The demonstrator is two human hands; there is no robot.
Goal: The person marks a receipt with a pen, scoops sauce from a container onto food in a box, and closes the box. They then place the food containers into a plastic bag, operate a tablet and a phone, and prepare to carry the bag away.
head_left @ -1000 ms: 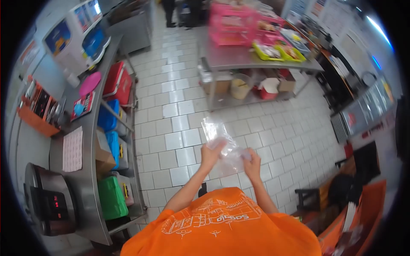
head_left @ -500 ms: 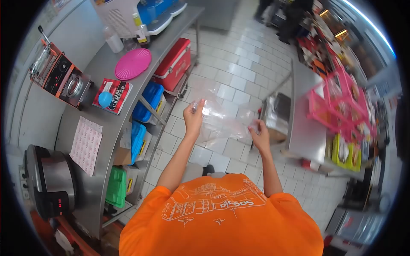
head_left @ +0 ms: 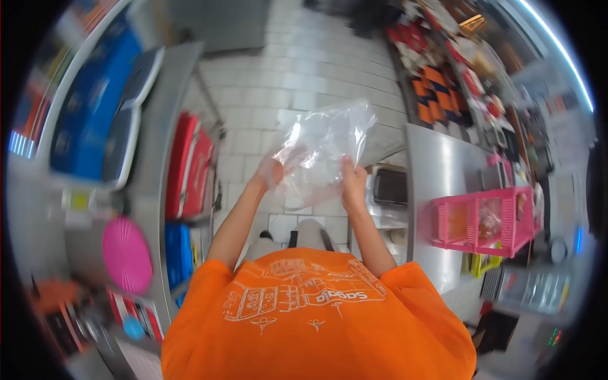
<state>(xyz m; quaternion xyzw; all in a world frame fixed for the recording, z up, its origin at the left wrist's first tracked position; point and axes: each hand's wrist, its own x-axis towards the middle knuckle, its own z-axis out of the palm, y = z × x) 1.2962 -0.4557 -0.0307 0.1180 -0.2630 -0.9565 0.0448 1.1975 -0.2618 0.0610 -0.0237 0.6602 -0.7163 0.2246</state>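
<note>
A clear plastic bag (head_left: 326, 142) is spread between my two hands above the tiled floor, with bright glints across its film. At its right edge my right hand (head_left: 353, 187) grips the bag, thumb pointing up along the film. My left hand (head_left: 273, 170) is at the bag's left side, holding it there; its fingers are blurred and partly overlaid by the see-through plastic. The bag's upper part stands out beyond my hands, wrinkled and loose.
On my right is a steel table (head_left: 423, 183) with a pink plastic basket (head_left: 475, 221). To the left, a steel counter (head_left: 183, 82) carries a pink round lid (head_left: 126, 255); a red cooler (head_left: 190, 168) and a blue-lidded box (head_left: 179, 253) sit below. White floor tiles (head_left: 253, 133) run between.
My body has turned rightward, so the steel table now lies closer in front. My hands have come nearer each other, and the bag has been raised and spread more upright.
</note>
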